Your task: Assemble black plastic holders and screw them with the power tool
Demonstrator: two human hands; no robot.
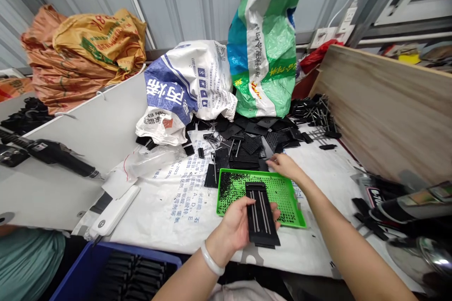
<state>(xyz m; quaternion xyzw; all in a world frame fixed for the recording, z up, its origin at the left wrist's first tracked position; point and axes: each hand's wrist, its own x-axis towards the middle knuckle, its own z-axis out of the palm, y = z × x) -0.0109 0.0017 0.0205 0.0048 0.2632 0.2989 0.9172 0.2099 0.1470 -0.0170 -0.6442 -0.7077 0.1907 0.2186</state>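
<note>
My left hand (236, 225) is wrapped round a black plastic plate assembly (262, 216) with slim metal rods running along it. It holds this over the front of a green perforated tray (300, 220), where many tiny black screws (229, 188) are scattered, most thickly at the left. Beyond the tray's far edge, my right hand (285, 167) has its fingers pinched at a flat grey-looking plate (267, 148) at the front of the pile. Black plates (247, 155) and loose metal rods lie heaped there; the right fingertips are partly hidden.
A white-and-blue sack (187, 87) and a green sack (264, 75) stand behind the pile. An electric screwdriver (63, 157) is at left, above a white box-shaped device (116, 211). A blue crate (141, 249) holds black parts. A wooden board (384, 108) bounds the right side.
</note>
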